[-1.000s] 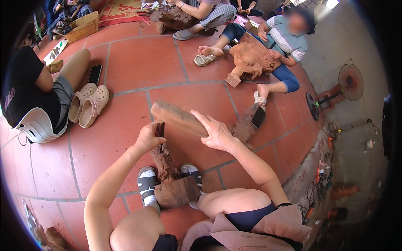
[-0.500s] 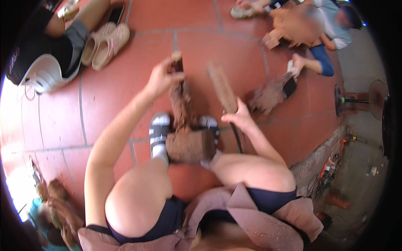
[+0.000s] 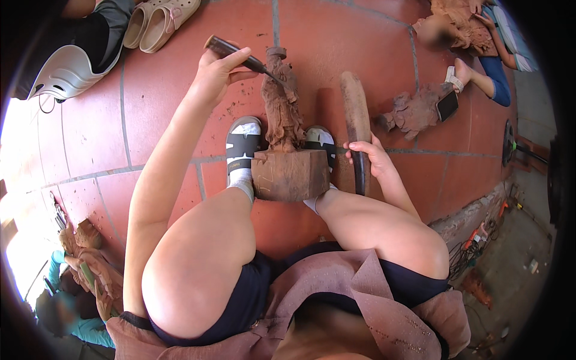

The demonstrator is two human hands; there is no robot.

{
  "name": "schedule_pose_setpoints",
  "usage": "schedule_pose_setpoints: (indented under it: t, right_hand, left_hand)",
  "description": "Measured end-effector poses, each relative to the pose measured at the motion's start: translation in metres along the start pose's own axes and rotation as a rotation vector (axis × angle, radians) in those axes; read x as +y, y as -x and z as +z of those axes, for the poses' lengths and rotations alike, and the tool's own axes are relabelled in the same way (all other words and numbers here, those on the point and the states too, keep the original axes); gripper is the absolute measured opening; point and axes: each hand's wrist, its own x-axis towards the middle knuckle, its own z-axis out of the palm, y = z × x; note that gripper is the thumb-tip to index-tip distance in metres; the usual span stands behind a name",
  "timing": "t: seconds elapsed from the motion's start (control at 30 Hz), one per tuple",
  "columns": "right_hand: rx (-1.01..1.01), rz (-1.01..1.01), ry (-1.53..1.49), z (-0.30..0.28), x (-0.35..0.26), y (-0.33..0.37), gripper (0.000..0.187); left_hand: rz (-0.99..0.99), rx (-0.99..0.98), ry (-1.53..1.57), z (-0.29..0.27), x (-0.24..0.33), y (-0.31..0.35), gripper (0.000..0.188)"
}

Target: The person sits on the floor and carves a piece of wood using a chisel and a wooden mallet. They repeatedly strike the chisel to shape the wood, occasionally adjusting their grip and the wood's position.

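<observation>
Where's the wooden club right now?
Head view, right of centre: the wooden club is in the right hand, just right of the carved figure.

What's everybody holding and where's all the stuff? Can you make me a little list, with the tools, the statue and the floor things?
Left grip: around a dark-handled chisel, tip at the statue; contact unclear
Right grip: around a wooden mallet, apart from the statue
Statue: brown, upright on a chunky block, between two sandals
Floor, upper left: pale clogs
Floor, right: another carving, with a phone on it
</observation>
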Motion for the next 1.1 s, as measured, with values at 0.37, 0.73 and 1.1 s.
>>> schedule_pose_setpoints:
  t: [0.37,0.73,1.1]
  right_hand:
    - [-0.010,-0.052,0.148,0.019,-0.011,0.008,0.053]
    - [-0.093,-0.313,0.477,0.060,-0.061,0.012,0.065]
    - [-0.317,-1.025,1.126,0.160,-0.208,0.019,0.081]
  left_hand:
    - [-0.089,0.128,0.293,-0.033,-0.062,0.031,0.014]
    - [0.011,0.161,0.079,-0.011,-0.054,0.032,0.027]
    - [0.108,0.090,-0.219,0.012,-0.037,0.025,0.034]
